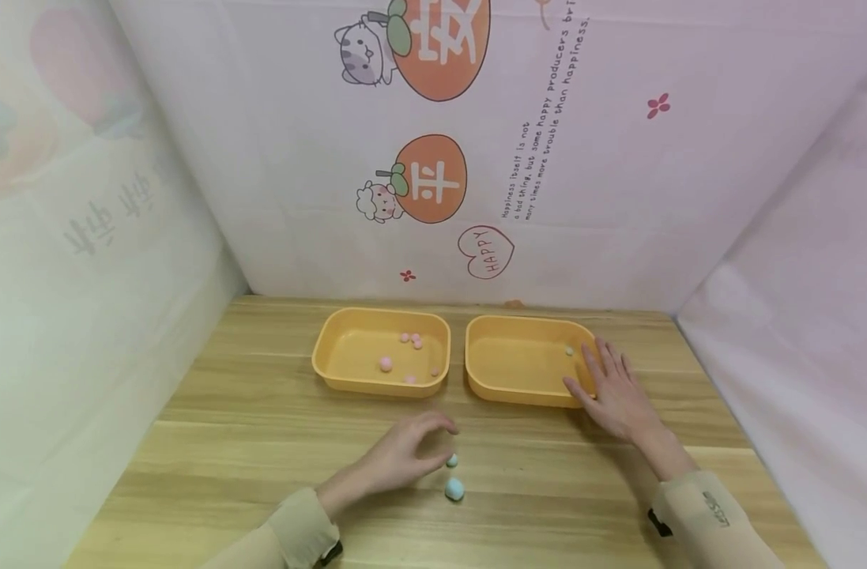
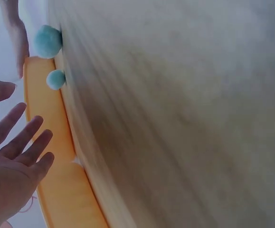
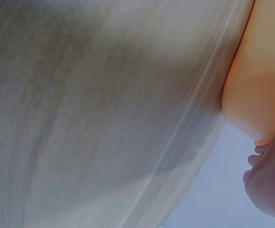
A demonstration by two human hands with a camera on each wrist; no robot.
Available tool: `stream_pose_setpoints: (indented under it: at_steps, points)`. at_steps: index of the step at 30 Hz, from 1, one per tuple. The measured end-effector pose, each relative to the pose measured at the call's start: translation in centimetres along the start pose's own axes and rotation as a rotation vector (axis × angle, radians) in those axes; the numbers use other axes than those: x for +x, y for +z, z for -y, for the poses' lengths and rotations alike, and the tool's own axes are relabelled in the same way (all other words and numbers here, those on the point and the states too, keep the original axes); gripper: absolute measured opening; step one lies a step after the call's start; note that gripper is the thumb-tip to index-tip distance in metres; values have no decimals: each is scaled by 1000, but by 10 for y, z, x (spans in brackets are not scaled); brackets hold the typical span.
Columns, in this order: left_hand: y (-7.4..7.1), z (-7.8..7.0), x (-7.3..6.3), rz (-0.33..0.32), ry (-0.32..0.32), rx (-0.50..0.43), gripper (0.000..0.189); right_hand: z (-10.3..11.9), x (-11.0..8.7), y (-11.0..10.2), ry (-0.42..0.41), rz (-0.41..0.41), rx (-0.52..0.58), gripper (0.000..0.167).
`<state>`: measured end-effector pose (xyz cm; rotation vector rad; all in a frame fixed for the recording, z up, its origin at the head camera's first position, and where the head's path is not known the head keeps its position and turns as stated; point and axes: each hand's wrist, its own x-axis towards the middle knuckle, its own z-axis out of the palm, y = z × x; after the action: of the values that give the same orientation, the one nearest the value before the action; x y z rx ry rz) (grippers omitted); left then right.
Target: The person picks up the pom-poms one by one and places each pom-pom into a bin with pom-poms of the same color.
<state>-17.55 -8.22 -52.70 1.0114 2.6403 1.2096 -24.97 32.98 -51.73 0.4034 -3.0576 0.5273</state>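
My left hand (image 1: 403, 450) hovers over the table with its fingers parted and thumb apart, and nothing lies in it. Right by its thumb is a small light-blue pom-pom (image 1: 452, 460), with a larger light-blue pom-pom (image 1: 454, 489) just nearer to me. Both blue balls also show in the left wrist view, beyond the fingertips (image 2: 44, 161). My right hand (image 1: 618, 399) rests on the right end of the right yellow tray (image 1: 525, 395), fingers spread over its rim. Inside that tray lies one small greenish pom-pom (image 1: 569, 351).
A second yellow tray (image 1: 376, 387) stands to the left with several pink pom-poms (image 1: 386, 364) in it. Both trays sit side by side toward the back of the wooden table (image 1: 262, 442). Printed cloth (image 1: 582, 261) walls off the back and both sides.
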Motion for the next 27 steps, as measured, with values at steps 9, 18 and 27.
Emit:
stream_pose_setpoints:
  at_steps: [9, 18, 27]
  points:
    - [5, -5, 8, 80, -29, 35, 24, 0, 1, -2, -3, -8, 0, 91]
    - [20, 18, 10, 92, 45, -22, 22, 0, 0, -1, -3, -10, -5, 91]
    - [17, 12, 9, 126, 7, -2, 22, 0, -1, 0, -7, -17, 2, 90]
